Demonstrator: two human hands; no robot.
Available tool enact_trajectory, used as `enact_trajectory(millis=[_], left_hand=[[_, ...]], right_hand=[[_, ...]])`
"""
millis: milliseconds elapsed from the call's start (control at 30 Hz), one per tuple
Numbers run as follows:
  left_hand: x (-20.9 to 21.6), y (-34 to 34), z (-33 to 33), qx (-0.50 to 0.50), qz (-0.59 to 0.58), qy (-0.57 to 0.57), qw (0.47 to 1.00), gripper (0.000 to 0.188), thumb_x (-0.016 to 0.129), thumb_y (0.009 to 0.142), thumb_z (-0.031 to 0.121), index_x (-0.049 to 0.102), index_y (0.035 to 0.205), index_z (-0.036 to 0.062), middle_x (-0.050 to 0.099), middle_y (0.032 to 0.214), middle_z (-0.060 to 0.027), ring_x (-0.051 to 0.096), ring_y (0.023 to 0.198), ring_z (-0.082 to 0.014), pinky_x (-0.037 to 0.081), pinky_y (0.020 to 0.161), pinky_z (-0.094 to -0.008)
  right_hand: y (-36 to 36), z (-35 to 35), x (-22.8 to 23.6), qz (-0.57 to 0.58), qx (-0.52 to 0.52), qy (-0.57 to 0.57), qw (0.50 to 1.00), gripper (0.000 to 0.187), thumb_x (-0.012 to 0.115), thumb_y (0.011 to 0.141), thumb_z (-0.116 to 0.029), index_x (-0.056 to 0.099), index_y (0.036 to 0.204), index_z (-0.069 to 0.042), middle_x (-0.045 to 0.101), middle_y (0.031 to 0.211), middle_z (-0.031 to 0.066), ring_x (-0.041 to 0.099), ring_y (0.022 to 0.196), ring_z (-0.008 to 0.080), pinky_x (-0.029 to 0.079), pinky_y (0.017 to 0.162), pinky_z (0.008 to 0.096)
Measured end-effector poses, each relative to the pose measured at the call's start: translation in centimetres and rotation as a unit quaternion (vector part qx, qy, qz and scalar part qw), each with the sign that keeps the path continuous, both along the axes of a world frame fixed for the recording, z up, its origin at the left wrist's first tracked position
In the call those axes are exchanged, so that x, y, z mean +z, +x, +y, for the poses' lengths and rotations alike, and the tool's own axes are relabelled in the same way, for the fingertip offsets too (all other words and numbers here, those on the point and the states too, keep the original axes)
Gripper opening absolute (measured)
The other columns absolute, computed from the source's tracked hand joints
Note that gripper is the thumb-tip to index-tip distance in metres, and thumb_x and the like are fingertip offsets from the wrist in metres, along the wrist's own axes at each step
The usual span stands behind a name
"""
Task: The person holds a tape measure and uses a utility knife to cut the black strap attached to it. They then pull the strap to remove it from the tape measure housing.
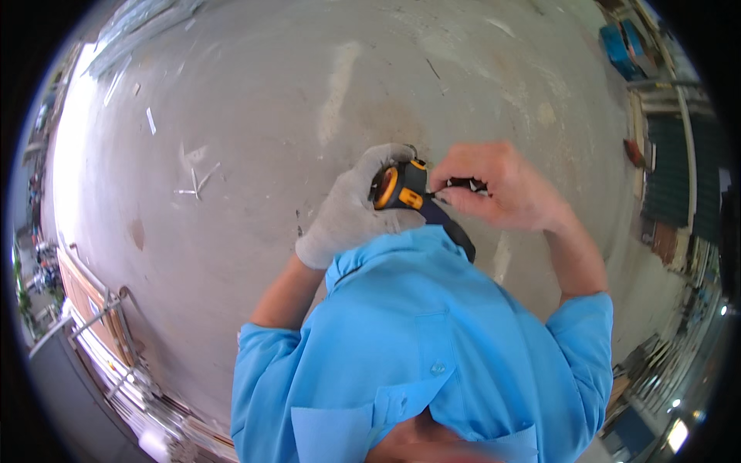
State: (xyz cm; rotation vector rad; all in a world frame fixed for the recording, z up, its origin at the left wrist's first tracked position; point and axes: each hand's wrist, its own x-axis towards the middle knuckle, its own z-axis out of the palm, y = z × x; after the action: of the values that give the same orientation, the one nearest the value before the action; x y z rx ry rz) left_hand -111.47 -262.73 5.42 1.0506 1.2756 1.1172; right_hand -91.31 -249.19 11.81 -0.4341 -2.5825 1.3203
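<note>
My left hand (347,204) wears a pale grey work glove, and its fingers curl round a black-and-yellow tape measure (405,185) in front of my chest. Bare, my right hand (502,187) is close beside the right side of the tape measure. Its thumb and forefinger pinch together near the casing. A small dark bit shows in the gap between those fingers; I cannot make out what it is. Below the tape measure, a dark curved shape (457,238) is partly covered by my blue shirt.
The concrete floor (255,116) has pale stains. White scraps (197,184) lie on it at the left. A metal rack with boards (96,305) stands at the lower left. Blue bin-like object (624,50) and a dark green panel (670,166) line the right, with stacked lengths (664,370) below.
</note>
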Motion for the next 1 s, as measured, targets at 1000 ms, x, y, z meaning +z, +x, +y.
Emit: enact_trajectory(millis=[1000], left_hand=[[0.9, -19.2, 20.6, 0.218, 0.004, -0.016, 0.976, 0.070, 0.088, 0.076, 0.026, 0.063, 0.137, 0.0034, 0.068, 0.124, -0.0165, 0.066, 0.118, -0.0285, 0.051, 0.104, -0.0397]], right_hand=[[-29.0, 27.4, 1.8, -0.057, 0.231, 0.147, 0.960, 0.010, 0.071, 0.080, -0.013, 0.070, 0.087, -0.007, 0.068, 0.083, 0.0079, 0.067, 0.075, 0.0326, 0.054, 0.066, 0.0436]])
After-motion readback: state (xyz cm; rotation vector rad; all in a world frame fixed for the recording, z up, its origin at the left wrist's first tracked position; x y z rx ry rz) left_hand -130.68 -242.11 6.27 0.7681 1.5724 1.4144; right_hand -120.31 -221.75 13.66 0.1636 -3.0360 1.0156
